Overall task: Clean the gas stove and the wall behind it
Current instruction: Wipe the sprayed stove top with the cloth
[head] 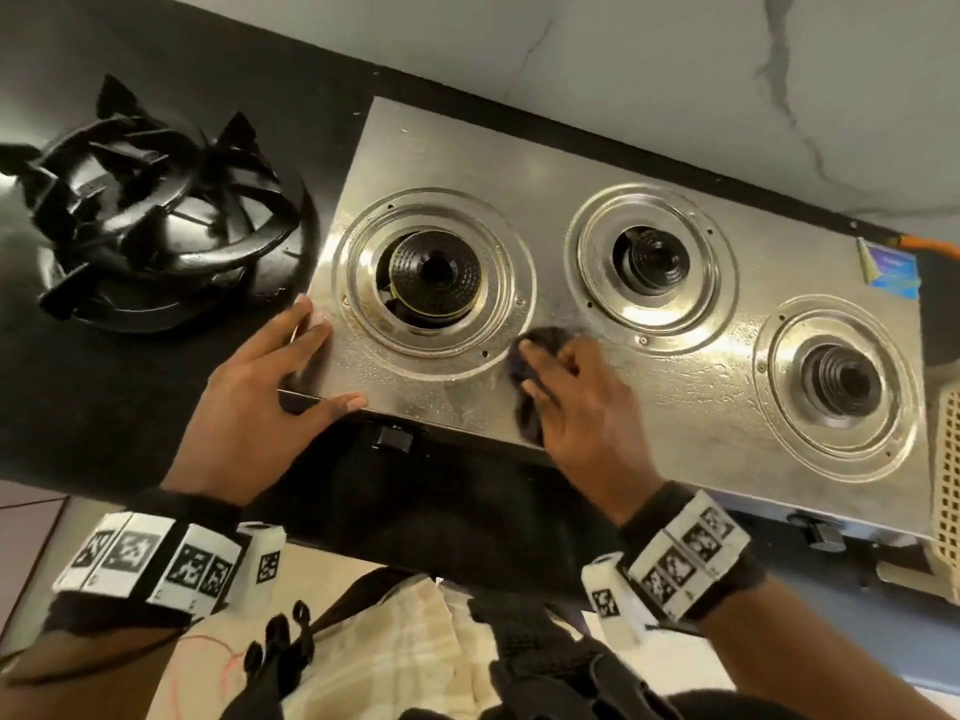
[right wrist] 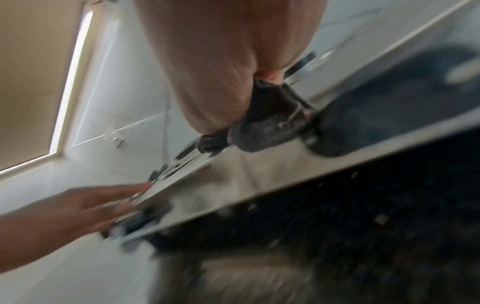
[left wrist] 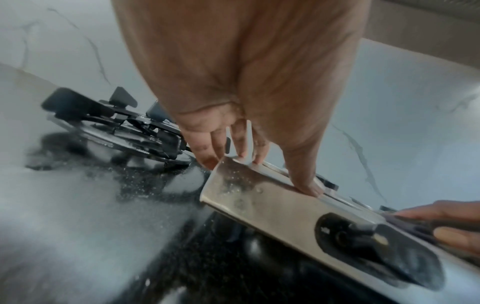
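Scrubbing is under way on the gas stove (head: 691, 402): a dark scouring pad (head: 530, 387) is gripped in the curled fingers of the right hand (head: 582, 407) and pressed to the steel between the left and middle burners. The left hand (head: 265, 402) is laid flat, fingers spread, on the stove's front-left corner. Next, the remaining steel and the untouched wall (head: 675, 85) call for wiping.

A heap of black pan supports (head: 156, 210) lies piled on the dark speckled bench (head: 104, 407), well to the left. An orange hose (head: 930, 246) shows at the far right edge, and below it a cream perforated basket (head: 945, 470). Pale checked fabric (head: 405, 641) hangs below the bench edge.
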Available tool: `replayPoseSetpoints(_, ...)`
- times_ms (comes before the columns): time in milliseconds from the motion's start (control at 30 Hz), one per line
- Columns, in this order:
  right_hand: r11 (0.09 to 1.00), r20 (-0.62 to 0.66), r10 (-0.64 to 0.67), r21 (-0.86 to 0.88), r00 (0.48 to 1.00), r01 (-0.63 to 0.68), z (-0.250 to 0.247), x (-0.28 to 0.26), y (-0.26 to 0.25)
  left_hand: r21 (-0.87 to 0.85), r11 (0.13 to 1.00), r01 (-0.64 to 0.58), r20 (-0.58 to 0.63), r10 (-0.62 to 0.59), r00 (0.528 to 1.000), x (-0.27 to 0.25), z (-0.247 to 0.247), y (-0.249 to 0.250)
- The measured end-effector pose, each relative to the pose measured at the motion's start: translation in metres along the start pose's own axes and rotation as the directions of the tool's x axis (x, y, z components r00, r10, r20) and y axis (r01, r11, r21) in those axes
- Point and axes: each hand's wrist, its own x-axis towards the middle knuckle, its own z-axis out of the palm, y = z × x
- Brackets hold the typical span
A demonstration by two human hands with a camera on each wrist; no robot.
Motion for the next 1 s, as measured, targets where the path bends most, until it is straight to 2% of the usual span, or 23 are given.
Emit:
replayPoseSetpoints(133, 0.965, 0.194, -0.261, 0.073, 0.946, 0.251, 0.03, 0.008, -0.061, -0.067, 0.992, 0.106, -0.004, -0.107, 0.994, -0.006, 0.004, -0.001)
replayPoseSetpoints(200, 0.954, 0.208, -0.298, 0.065, 0.932, 0.291, 0.042, 0.027, -0.087, -0.16, 0.977, 0.139, -0.002, -0.141, 0.99, -0.007, 0.004, -0.005)
replayPoseSetpoints(300, 0.94, 0.189, -0.342, 0.051, 0.921, 0.338, 0.059, 0.061, -0.12, -0.428, 0.88, 0.207, 0.061, -0.201, 0.978, -0.007, -0.003, -0.016)
replayPoseSetpoints(367, 0.93, 0.174, -0.368, 0.065, 0.914, 0.362, 0.069, 0.086, -0.135, -0.49, 0.845, 0.214, 0.073, -0.205, 0.976, -0.005, -0.009, -0.024)
replayPoseSetpoints(533, 0.926, 0.153, -0.378, 0.083, 0.913, 0.369, 0.07, 0.127, -0.149, -0.519, 0.816, 0.255, 0.104, -0.236, 0.966, 0.002, -0.015, -0.02)
replayPoseSetpoints(633, 0.918, 0.178, -0.396, 0.078, 0.901, 0.388, 0.068, 0.108, -0.141, -0.511, 0.818, 0.265, 0.123, -0.236, 0.964, -0.001, -0.013, -0.024)
replayPoseSetpoints(800, 0.89, 0.273, -0.456, 0.115, 0.847, 0.442, 0.06, 0.052, -0.119, -0.54, 0.799, 0.265, 0.127, -0.234, 0.964, -0.01, -0.006, -0.029)
replayPoseSetpoints(867, 0.882, 0.279, -0.47, 0.132, 0.837, 0.452, 0.062, 0.051, -0.122, -0.524, 0.814, 0.251, 0.107, -0.23, 0.967, -0.012, -0.006, -0.031)
replayPoseSetpoints(1000, 0.856, 0.262, -0.518, 0.165, 0.814, 0.491, 0.077, 0.086, -0.145, -0.491, 0.839, 0.234, 0.065, -0.233, 0.97, -0.011, -0.008, -0.038)
